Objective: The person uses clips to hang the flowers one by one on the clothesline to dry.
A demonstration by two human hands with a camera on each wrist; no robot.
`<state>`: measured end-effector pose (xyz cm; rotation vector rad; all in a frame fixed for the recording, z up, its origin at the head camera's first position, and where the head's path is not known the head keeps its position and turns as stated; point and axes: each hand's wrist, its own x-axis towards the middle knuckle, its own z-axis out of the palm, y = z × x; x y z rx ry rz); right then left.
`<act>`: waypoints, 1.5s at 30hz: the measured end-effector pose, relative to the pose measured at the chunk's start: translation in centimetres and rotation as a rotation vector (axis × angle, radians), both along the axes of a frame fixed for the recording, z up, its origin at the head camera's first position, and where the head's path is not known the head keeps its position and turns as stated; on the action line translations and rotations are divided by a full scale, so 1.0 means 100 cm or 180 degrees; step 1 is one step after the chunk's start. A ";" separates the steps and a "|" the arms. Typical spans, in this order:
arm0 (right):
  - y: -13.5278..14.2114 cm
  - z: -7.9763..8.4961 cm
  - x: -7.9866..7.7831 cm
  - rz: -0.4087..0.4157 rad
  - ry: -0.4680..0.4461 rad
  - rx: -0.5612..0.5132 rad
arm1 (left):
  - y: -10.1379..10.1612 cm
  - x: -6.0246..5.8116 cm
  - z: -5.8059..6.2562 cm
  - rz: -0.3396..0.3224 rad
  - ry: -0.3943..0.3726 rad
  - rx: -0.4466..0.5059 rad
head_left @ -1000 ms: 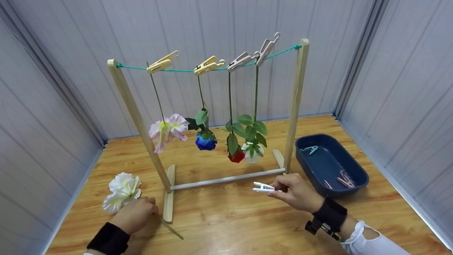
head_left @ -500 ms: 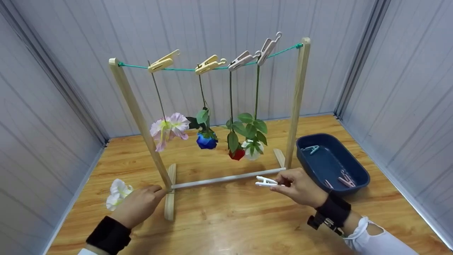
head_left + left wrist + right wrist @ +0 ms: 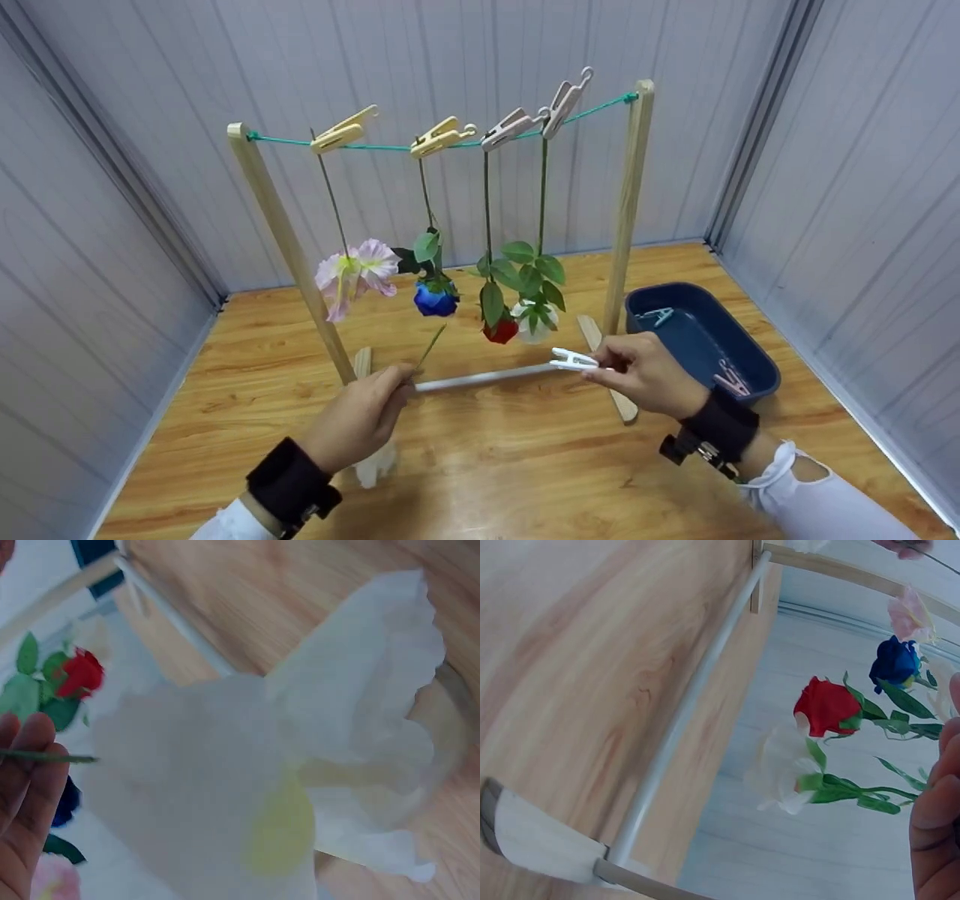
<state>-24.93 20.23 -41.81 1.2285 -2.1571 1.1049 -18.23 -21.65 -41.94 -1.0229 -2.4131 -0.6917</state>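
Note:
My left hand [image 3: 364, 412] grips the green stem [image 3: 430, 346] of a white flower, the stem's end pointing up in front of the rack. The white bloom [image 3: 375, 466] hangs below that hand, mostly hidden in the head view; its large petals [image 3: 360, 690] and yellow centre fill the left wrist view. At the right, my right hand [image 3: 645, 375] pinches a white clothespin [image 3: 574, 360], its jaws toward the left. From a green cord [image 3: 390, 148] hang a pink flower [image 3: 358, 274], a blue rose [image 3: 435, 297], a red rose [image 3: 500, 330] and a white rose [image 3: 535, 322], upside down.
Yellow clothespins [image 3: 442, 137] and greyish-pink clothespins [image 3: 513, 129] clamp the stems to the cord. Wooden posts [image 3: 628, 202] and a white bottom bar [image 3: 480, 379] form the rack. A dark blue basin [image 3: 765, 375] with several clothespins stands at the right, close by my right hand.
My left hand has lifted the white flower off the table at the left and carried it right, toward the rack's front. My right hand has risen slightly with the clothespin.

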 end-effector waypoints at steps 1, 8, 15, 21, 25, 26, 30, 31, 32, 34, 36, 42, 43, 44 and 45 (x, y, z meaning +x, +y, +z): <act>0.001 0.002 0.000 -0.0015 0.0004 -0.0005 | 0.006 0.000 0.002 -0.0036 -0.0137 0.0124; 0.009 0.022 -0.001 -0.0094 -0.0151 -0.0059 | 0.052 -0.005 0.011 -0.0346 -0.0357 0.0896; 0.020 0.049 -0.006 -0.0278 -0.0161 -0.0009 | 0.089 -0.009 0.017 -0.0608 -0.0843 0.1495; 0.032 0.074 -0.006 -0.0474 -0.0083 -0.0107 | 0.118 -0.015 0.030 -0.0720 -0.1391 0.2144; 0.036 0.090 -0.008 -0.0546 -0.0015 -0.0101 | 0.137 -0.021 0.039 -0.0890 -0.1595 0.2539; 0.037 0.094 -0.008 -0.0551 -0.0011 -0.0103 | 0.141 -0.023 0.041 -0.0957 -0.1638 0.2620; 0.040 0.107 -0.010 -0.0536 -0.0010 -0.0148 | 0.156 -0.030 0.048 -0.1306 -0.1791 0.2884; 0.040 0.110 -0.010 -0.0538 0.0018 -0.0163 | 0.160 -0.031 0.049 -0.1394 -0.1812 0.2931; 0.041 0.112 -0.010 -0.0551 0.0037 -0.0177 | 0.163 -0.033 0.051 -0.1495 -0.1833 0.2983; 0.043 0.117 -0.011 -0.0578 0.0076 -0.0178 | 0.170 -0.037 0.055 -0.1651 -0.1836 0.3067; 0.045 0.122 -0.012 -0.0601 0.0107 -0.0162 | 0.178 -0.040 0.059 -0.1801 -0.1861 0.3180; 0.050 0.138 -0.013 -0.0696 0.0201 -0.0123 | 0.201 -0.049 0.078 -0.1945 -0.1879 0.3364; 0.051 0.141 -0.013 -0.0712 0.0207 -0.0120 | 0.204 -0.051 0.081 -0.1922 -0.1838 0.3358; 0.051 0.144 -0.013 -0.0729 0.0213 -0.0121 | 0.207 -0.053 0.084 -0.1898 -0.1800 0.3351; 0.052 0.146 -0.013 -0.0740 0.0213 -0.0115 | 0.210 -0.055 0.086 -0.1880 -0.1771 0.3356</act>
